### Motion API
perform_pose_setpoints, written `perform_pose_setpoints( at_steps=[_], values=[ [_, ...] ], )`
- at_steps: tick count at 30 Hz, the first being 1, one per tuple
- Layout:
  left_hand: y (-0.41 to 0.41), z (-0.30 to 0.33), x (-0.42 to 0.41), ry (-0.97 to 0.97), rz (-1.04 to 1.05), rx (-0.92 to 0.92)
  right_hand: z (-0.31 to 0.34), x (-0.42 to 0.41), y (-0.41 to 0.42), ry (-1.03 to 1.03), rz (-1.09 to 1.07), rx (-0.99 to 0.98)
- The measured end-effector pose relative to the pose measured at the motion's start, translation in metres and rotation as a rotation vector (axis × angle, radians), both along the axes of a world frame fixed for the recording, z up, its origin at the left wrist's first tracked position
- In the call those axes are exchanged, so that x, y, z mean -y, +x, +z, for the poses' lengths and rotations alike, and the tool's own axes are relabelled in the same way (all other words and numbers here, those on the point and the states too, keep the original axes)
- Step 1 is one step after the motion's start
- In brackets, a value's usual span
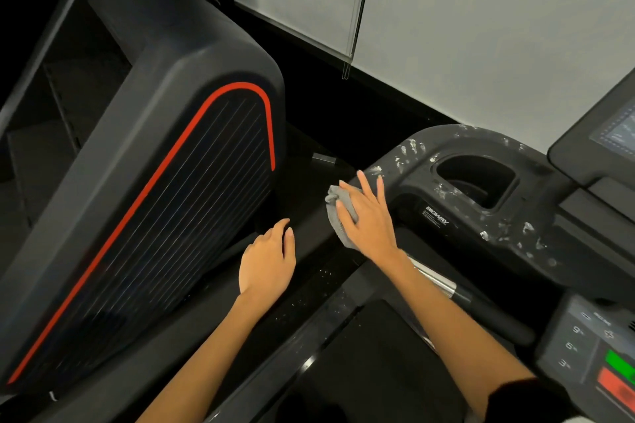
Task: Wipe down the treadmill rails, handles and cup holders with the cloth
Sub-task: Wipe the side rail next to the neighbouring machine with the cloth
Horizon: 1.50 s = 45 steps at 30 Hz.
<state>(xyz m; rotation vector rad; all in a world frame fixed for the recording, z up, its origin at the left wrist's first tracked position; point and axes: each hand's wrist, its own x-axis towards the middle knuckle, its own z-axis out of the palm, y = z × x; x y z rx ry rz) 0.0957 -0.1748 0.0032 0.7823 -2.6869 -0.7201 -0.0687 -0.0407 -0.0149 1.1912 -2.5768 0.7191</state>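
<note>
Pale wall panels (481,27) back a dark gym corner, with a red-trimmed machine (154,182) to the left of the treadmill. On the treadmill's left rail (309,233) the right hand (367,220) presses a grey cloth (338,216), its fingers (364,182) spread nearly straight over the fabric rather than clamped on it. The left hand (266,259) rests on the same rail, fingers loosely curled and holding nothing. White smears surround the cup holder (477,178) just ahead. With so flat a hold, the cloth may bunch or slip off the rail's edge, and a dry pass would likely only smudge those marks.
</note>
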Motion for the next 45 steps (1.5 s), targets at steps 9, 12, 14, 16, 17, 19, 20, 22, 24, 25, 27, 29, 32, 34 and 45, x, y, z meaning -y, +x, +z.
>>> perform_pose_setpoints(
  at_steps=[9,12,14,16,17,19,20,22,24,25,27,29,32,34,45],
  values=[
    [0.001,-0.001,0.001,-0.005,-0.007,0.011,0.007,0.015,0.000,0.087,-0.023,-0.058],
    [0.001,-0.001,0.002,-0.009,-0.002,0.016,0.000,0.006,0.017,-0.060,-0.004,-0.037],
    [0.001,-0.001,0.002,-0.006,-0.002,0.013,-0.002,0.004,0.014,-0.072,0.013,-0.041],
    [0.002,-0.001,0.002,0.001,-0.008,0.018,0.000,0.010,0.000,0.030,0.008,-0.054],
    [0.002,-0.001,0.003,0.003,-0.014,0.022,0.003,0.016,-0.006,0.092,-0.017,-0.043],
    [0.003,-0.001,0.005,0.022,-0.025,0.033,0.010,0.029,-0.012,0.169,-0.085,0.003],
    [0.003,0.000,0.006,0.043,-0.028,0.037,0.011,0.034,-0.011,0.176,-0.102,0.020],
    [0.004,0.001,0.008,0.096,-0.027,0.040,0.011,0.038,0.004,0.157,-0.070,0.040],
    [0.004,0.002,0.010,0.155,-0.012,0.009,0.009,0.036,0.023,0.093,0.019,0.079],
    [0.004,0.001,0.011,0.186,0.000,-0.019,0.010,0.034,0.033,0.044,0.076,0.098],
    [0.005,0.000,0.014,0.220,0.014,-0.064,0.008,0.024,0.050,-0.071,0.186,0.141],
    [0.007,0.000,0.015,0.222,0.002,-0.081,0.006,0.009,0.058,-0.175,0.269,0.159],
    [0.010,0.000,0.016,0.214,-0.014,-0.094,-0.001,-0.005,0.040,-0.179,0.116,0.107],
    [0.010,0.000,0.016,0.207,-0.015,-0.100,0.000,-0.003,0.023,-0.218,-0.003,0.113],
    [0.008,-0.001,0.014,0.169,0.005,-0.058,0.000,0.020,0.057,-0.164,0.117,0.173]
  ],
)
